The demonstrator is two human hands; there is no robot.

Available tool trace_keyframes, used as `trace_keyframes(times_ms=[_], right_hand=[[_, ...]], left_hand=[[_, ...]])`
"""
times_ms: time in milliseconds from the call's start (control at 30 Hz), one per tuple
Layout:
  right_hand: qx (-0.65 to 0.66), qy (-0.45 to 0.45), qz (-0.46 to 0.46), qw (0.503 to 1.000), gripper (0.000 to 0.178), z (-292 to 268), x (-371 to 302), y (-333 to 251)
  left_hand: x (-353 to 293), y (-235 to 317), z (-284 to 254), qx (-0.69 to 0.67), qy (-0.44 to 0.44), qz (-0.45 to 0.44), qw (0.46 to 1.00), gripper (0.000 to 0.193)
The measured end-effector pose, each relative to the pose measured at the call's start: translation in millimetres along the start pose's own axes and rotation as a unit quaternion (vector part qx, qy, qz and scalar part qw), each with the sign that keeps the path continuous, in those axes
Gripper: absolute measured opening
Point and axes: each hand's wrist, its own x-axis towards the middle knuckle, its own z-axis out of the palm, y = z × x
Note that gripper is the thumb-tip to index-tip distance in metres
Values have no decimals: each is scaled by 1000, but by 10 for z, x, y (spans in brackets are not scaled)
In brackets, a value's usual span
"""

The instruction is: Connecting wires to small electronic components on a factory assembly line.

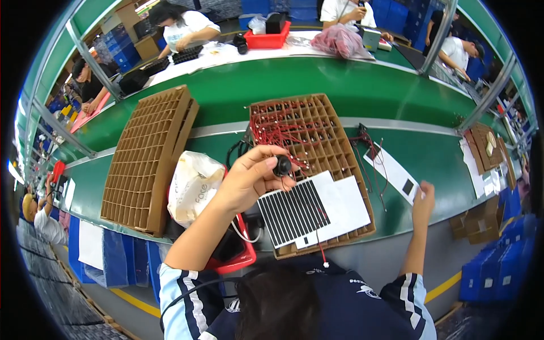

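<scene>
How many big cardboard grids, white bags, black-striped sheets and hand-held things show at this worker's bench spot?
Big cardboard grids: 2
White bag: 1
Black-striped sheet: 1
Hand-held things: 2 (black round part, white strip)
Total: 6

Head-worn fisheye, looking down, bench [445, 164] close below

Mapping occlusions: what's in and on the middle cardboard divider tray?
Tray: small black parts and red wires in far cells; white sheets, one striped black, lie over most near cells, hiding any contents there.

Sheets [347, 204] on a partitioned box [333, 161], bag [194, 184] left, strip [395, 175] right.
</scene>
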Motion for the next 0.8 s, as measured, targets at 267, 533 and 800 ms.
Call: trace_keyframes(times_ms=[267, 533, 800], right_hand=[[525, -340, -70, 777, 8, 262, 166, -2532], [615, -464, -36, 637, 10, 356, -29, -3002], [604, -465, -60, 645, 8, 363, -64, -3016]], left_hand=[[-33, 46, 198, 20, -45, 49, 998, 30], [-78, -15, 319, 23, -28, 95, 995, 24], [-114, -17, 299, 17, -14, 75, 997, 23]])
